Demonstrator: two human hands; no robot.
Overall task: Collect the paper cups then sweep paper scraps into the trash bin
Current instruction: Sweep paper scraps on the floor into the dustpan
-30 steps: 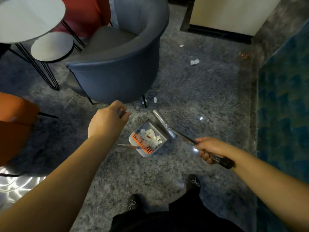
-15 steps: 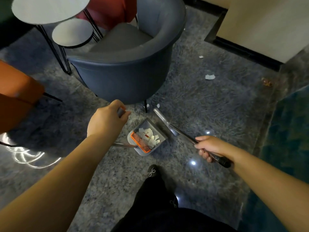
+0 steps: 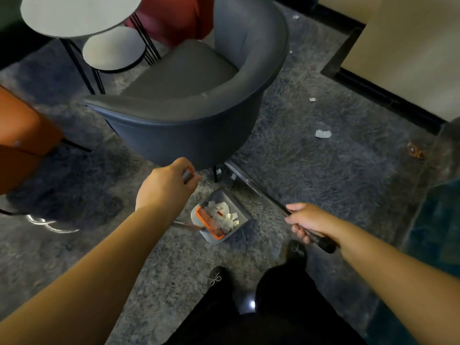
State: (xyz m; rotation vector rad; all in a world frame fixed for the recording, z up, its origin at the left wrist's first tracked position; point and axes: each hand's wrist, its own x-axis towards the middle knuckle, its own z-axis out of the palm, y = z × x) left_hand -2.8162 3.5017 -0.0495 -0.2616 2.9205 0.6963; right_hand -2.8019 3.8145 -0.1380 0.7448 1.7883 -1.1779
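Observation:
A grey dustpan (image 3: 239, 229) with an orange comb edge rests on the carpet in front of me, holding several white paper scraps (image 3: 225, 216). My left hand (image 3: 165, 185) grips the top of the dustpan's long handle. My right hand (image 3: 305, 224) grips the dark broom handle (image 3: 263, 195), which slants up-left toward the chair leg; the broom head is hidden behind the chair. Loose paper scraps lie on the carpet: one larger scrap (image 3: 323, 133) at the right, a small scrap (image 3: 312, 99) beyond it, and bits (image 3: 219, 171) by the chair leg.
A dark blue tub chair (image 3: 189, 135) stands just beyond the dustpan. Two round grey side tables (image 3: 79, 13) are at the upper left, an orange seat (image 3: 22, 140) at the left. A beige cabinet (image 3: 408, 53) is at the upper right. My feet (image 3: 296, 250) are below.
I have stepped forward, so the chair and the scraps appear closer. Both hands keep their grips, and the dustpan and broom have moved along with me.

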